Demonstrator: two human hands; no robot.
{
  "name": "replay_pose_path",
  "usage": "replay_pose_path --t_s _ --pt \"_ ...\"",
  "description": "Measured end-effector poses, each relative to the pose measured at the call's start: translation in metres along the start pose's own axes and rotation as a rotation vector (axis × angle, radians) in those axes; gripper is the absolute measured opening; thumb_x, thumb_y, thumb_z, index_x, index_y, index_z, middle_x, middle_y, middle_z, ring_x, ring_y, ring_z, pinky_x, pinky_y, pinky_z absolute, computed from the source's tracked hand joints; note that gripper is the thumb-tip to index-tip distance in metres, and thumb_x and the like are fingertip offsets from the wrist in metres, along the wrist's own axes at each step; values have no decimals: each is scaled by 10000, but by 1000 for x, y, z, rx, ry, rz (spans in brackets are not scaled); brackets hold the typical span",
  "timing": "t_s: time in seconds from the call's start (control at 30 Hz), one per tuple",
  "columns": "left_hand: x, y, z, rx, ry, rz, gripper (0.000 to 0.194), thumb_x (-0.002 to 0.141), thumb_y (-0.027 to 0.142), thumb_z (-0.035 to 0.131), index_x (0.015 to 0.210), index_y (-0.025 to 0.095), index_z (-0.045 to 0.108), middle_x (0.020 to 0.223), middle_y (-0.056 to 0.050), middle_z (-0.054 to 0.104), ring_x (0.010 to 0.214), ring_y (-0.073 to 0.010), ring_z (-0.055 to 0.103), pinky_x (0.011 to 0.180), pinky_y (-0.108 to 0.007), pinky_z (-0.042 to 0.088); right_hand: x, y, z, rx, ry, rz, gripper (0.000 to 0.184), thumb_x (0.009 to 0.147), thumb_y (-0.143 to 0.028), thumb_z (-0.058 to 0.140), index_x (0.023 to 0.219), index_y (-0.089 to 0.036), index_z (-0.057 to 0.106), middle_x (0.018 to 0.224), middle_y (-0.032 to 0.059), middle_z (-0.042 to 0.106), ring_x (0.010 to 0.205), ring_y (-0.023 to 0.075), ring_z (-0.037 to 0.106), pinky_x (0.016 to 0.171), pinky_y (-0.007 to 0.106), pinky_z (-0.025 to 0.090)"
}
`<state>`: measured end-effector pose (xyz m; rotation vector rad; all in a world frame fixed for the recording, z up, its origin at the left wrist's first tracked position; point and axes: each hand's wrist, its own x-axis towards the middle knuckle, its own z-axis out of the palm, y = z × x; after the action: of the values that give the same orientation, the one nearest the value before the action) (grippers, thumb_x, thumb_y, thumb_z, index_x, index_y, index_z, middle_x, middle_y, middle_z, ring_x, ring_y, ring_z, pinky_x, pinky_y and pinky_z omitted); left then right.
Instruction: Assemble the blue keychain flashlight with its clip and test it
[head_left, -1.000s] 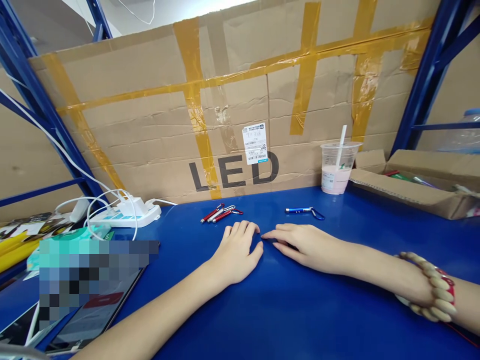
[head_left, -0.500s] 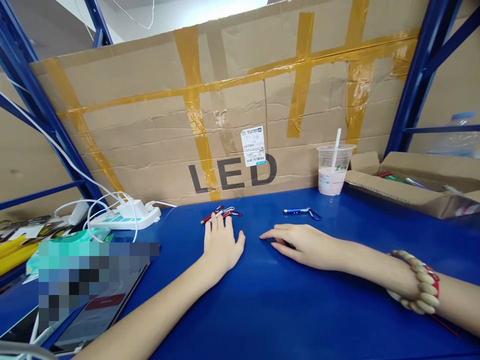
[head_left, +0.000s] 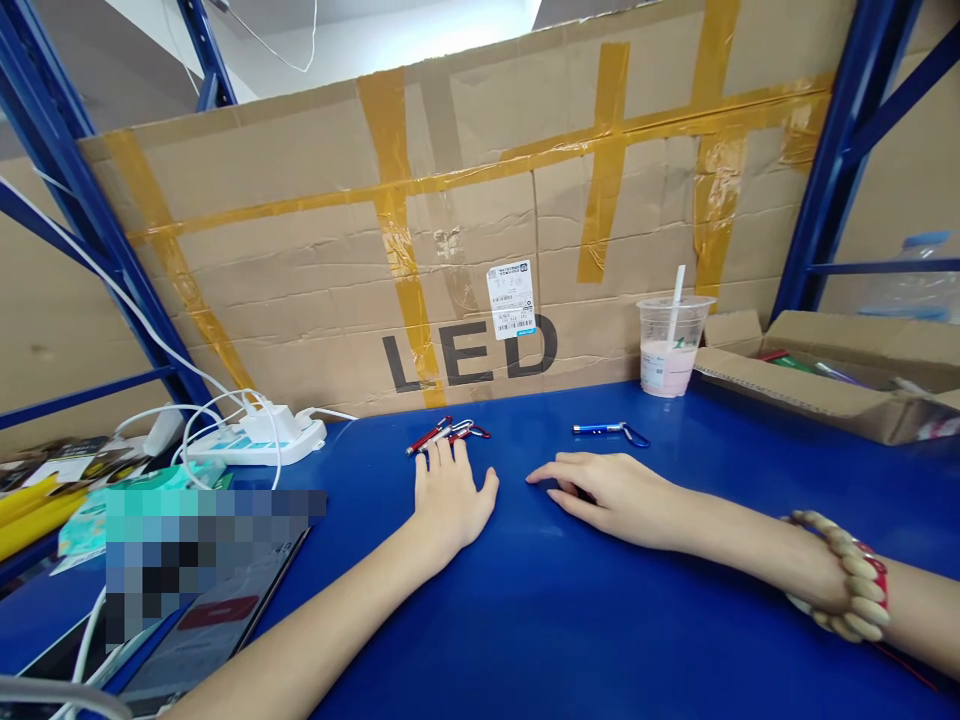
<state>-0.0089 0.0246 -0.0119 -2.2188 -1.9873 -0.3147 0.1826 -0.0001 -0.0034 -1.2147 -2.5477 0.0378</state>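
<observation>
My left hand [head_left: 452, 500] lies palm down on the blue tabletop [head_left: 480, 640], its fingers stretched and thumb spread. Its fingertips reach the near side of a small group of slim metal penlights with carabiner clips; a red penlight [head_left: 429, 437] and a silver one [head_left: 459, 428] show, partly hidden by the fingers. Whether the fingertips touch them I cannot tell. To the right, my right hand [head_left: 607, 495] rests on its side with index finger and thumb extended and apart, holding nothing visible. Beyond it lies a blue penlight [head_left: 598, 429] with a blue clip, apart from the hand.
A plastic cup [head_left: 667, 370] with pink drink and straw stands at the back right, beside an open cardboard box [head_left: 810, 400]. On the left are a white power strip [head_left: 300, 443], cables and a dark tablet [head_left: 217, 610]. A large cardboard panel [head_left: 322, 290] closes the back.
The camera view has shifted slightly, so everything sits a little lower and further right in the picture. Both hands and the penlights keep their places on the table.
</observation>
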Motion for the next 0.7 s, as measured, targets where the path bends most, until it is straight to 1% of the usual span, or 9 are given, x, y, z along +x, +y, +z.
replay_pose_path --t_s 0.1,0.2,0.23,0.3,0.4,0.5,0.6,0.7 --pt "-1 0 -2 -10 -12 16 540 826 420 272 1246 95 370 1340 -170 328 1237 -292 280 1006 -455 185 2 6 2 -75 94 114 268 829 -301 397 1026 -260 575 918 30 588 734 150 584 601 254 445" --pt "-1 0 -3 -41 -22 24 533 823 424 271 1248 115 364 1349 -163 310 1240 -294 273 997 -461 204 3 17 3 -118 177 243 187 786 -287 460 926 -260 581 945 10 558 624 110 568 493 222 410" --pt "-1 0 -3 -52 -22 25 533 822 426 274 1248 118 364 1346 -163 310 1240 -294 271 995 -457 212 3 21 3 -131 202 278 182 771 -278 479 927 -261 571 970 6 547 584 94 556 465 216 396" --pt "-1 -1 -3 -69 -24 25 529 820 428 279 1239 121 376 1331 -164 329 1232 -295 280 989 -448 228 3 30 2 -146 243 323 230 748 -271 511 976 -265 544 1016 4 530 543 75 541 443 212 386" --pt "-1 -2 -3 -80 -38 42 513 824 433 272 1212 130 418 1303 -154 370 1223 -300 285 988 -455 224 4 43 2 -148 267 341 292 742 -309 531 1031 -271 536 1024 1 546 573 85 560 471 221 408" --pt "-1 -3 -4 -93 -28 95 493 831 420 273 1194 138 451 1278 -133 411 1215 -292 295 996 -455 213 5 54 3 -147 246 363 261 767 -330 500 1011 -279 574 984 -10 596 620 111 578 486 230 418" --pt "-1 -4 -6 -131 -21 202 462 838 380 290 1190 141 469 1211 -114 485 1148 -258 386 975 -422 268 7 64 4 -147 221 365 238 780 -257 468 971 -280 608 892 -17 640 669 130 587 532 238 434" --pt "-2 -4 -6 -168 9 326 409 846 326 303 1144 149 520 1166 -99 533 1095 -231 446 943 -400 317 7 71 4 -201 257 312 240 768 -244 478 954 -260 629 965 16 625 770 167 588 622 280 454"
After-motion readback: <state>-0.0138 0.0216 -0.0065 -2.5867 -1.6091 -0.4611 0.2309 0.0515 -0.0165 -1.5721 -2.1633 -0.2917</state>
